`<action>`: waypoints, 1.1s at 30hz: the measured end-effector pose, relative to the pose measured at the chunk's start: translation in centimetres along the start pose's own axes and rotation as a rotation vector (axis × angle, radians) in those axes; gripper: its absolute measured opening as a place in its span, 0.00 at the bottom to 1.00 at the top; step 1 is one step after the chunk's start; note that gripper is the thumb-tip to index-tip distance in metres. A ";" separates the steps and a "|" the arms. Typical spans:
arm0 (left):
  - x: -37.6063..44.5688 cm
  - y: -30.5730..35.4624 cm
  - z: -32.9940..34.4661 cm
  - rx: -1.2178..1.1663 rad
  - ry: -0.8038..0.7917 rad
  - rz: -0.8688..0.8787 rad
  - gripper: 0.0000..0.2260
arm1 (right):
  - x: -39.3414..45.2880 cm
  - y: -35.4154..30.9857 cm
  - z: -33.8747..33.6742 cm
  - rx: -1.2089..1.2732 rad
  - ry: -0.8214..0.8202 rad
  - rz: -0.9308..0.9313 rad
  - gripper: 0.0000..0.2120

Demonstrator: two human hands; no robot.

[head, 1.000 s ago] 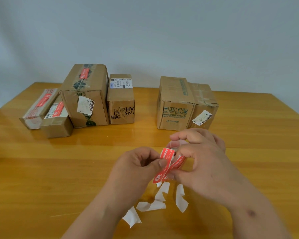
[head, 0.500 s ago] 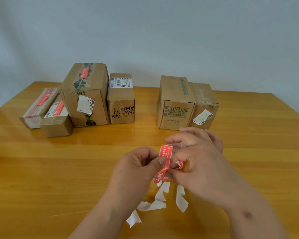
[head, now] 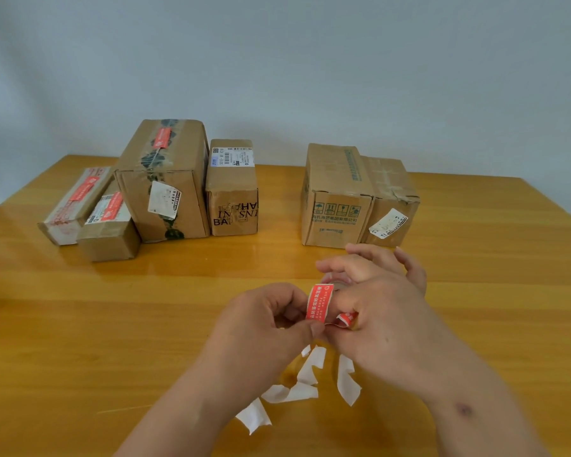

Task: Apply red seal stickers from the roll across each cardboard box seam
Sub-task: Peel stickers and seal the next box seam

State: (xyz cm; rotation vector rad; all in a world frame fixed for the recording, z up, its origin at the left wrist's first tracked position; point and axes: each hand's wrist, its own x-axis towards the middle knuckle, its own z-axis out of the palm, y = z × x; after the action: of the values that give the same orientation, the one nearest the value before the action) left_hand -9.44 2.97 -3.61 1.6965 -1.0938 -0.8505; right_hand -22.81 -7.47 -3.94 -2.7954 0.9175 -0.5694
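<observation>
Peeling step: left hand [head: 271,319] pinches red sticker [head: 319,302], right hand [head: 381,311] grips roll [head: 345,319]; next, likely press it across an unsealed box [head: 233,189] seam.

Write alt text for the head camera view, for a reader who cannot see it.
Two hands peel a red seal sticker from a roll: the left hand pinches it, the right hand grips the roll. White backing scraps lie on the wooden table; six cardboard boxes stand behind, three already stickered.
</observation>
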 end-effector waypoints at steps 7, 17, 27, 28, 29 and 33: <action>0.5 -0.3 0.4 0.095 0.091 -0.002 0.07 | 0.1 -0.3 -0.6 0.047 -0.008 -0.010 0.07; 0.7 -0.3 0.4 0.010 0.117 -0.023 0.06 | 0.0 -0.2 -0.6 0.008 -0.007 -0.004 0.09; 0.6 -0.3 0.0 0.030 0.139 -0.095 0.05 | -0.1 -0.4 -1.0 0.011 -0.038 -0.008 0.07; 0.6 -0.3 0.1 0.017 0.158 -0.104 0.05 | -0.2 -0.4 -1.1 0.014 -0.040 -0.003 0.07; 0.7 -0.4 0.1 -0.002 0.175 -0.114 0.05 | -0.2 -0.4 -1.2 0.020 -0.043 0.003 0.07; 0.8 -0.5 0.1 -0.073 0.224 -0.147 0.05 | -0.5 -0.4 -1.3 0.061 -0.032 0.009 0.06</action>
State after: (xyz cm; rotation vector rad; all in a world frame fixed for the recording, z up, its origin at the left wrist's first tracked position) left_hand -9.11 2.25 -4.20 1.7785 -0.7867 -0.7605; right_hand -23.48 -6.92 -2.77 -2.7364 0.8902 -0.5407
